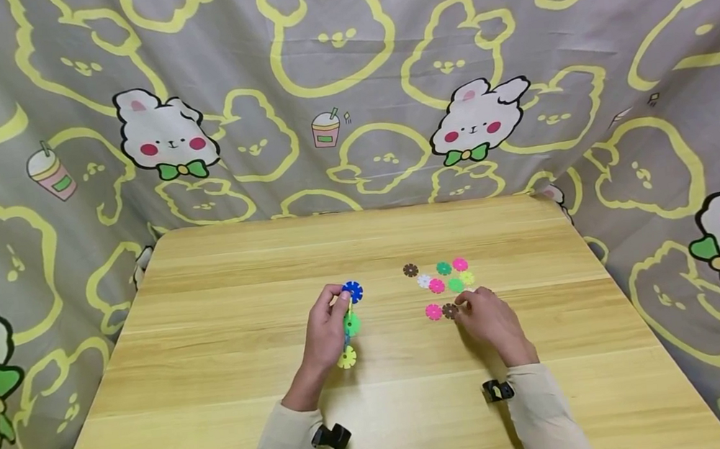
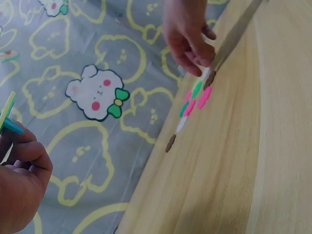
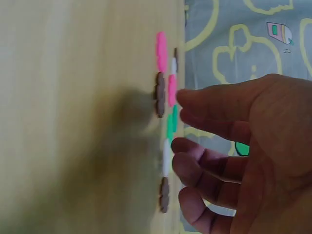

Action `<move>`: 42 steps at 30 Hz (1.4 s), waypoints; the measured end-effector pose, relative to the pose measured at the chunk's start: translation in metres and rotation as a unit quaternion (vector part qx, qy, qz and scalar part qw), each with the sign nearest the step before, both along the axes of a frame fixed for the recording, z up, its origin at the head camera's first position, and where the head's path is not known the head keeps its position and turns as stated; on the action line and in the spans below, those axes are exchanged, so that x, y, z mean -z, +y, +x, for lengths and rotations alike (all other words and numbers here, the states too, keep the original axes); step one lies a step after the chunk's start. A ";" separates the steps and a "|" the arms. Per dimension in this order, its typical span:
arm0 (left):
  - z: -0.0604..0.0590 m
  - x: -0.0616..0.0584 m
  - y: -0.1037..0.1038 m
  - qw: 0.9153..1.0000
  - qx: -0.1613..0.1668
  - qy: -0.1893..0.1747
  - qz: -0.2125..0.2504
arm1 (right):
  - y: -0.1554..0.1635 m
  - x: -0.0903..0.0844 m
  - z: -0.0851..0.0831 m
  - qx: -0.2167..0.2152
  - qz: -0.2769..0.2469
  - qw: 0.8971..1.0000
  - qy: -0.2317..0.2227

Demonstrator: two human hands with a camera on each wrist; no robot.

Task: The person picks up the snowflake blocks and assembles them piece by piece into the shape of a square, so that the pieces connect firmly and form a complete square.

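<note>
My left hand [image 1: 326, 335] grips a chain of interlocking notched plastic discs above the table. A blue disc [image 1: 353, 292] tops the chain, a green disc [image 1: 353, 323] sits mid-way, and a yellow disc [image 1: 347, 358] hangs at its lower end. My fingers hide part of the chain. Close over the loose discs is my right hand [image 1: 491, 319], its fingers loosely bent. Its fingertips are near a brown disc [image 1: 449, 310], which lies beside a pink disc [image 1: 433, 312]. In the right wrist view, nothing shows between those fingers, and another brown disc [image 3: 164, 195] lies below them.
Farther back lies a loose group of flat discs, among them a brown one [image 1: 411, 270], a white one [image 1: 424, 281], a dark green one [image 1: 444, 268] and a yellow one [image 1: 467, 278]. A patterned curtain [image 1: 379, 157] surrounds the wooden table [image 1: 222, 411].
</note>
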State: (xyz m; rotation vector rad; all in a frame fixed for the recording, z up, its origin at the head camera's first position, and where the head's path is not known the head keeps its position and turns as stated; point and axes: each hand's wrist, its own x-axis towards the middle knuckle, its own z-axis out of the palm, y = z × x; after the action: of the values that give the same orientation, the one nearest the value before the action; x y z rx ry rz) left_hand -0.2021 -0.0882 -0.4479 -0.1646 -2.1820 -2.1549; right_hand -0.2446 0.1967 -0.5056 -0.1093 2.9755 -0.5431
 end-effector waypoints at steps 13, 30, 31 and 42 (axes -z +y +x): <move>0.000 -0.002 0.000 1.000 0.000 0.005 -0.012 | 0.005 0.014 -0.002 -0.003 0.009 1.000 0.002; 0.000 0.000 -0.001 1.000 0.008 0.005 -0.010 | 0.004 0.014 -0.005 -0.026 -0.002 1.000 -0.003; 0.000 0.000 -0.001 1.000 0.008 0.005 -0.009 | 0.004 0.014 -0.005 -0.027 -0.007 1.000 -0.004; 0.002 -0.002 -0.001 1.000 -0.004 -0.002 -0.011 | -0.019 -0.005 -0.004 -0.043 -0.144 0.987 0.059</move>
State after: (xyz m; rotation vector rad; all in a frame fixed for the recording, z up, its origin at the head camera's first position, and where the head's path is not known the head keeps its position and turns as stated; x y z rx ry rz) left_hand -0.2003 -0.0891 -0.4460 -0.1530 -2.2044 -2.1297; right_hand -0.2485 0.1780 -0.5002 -0.3047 2.9655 -0.9831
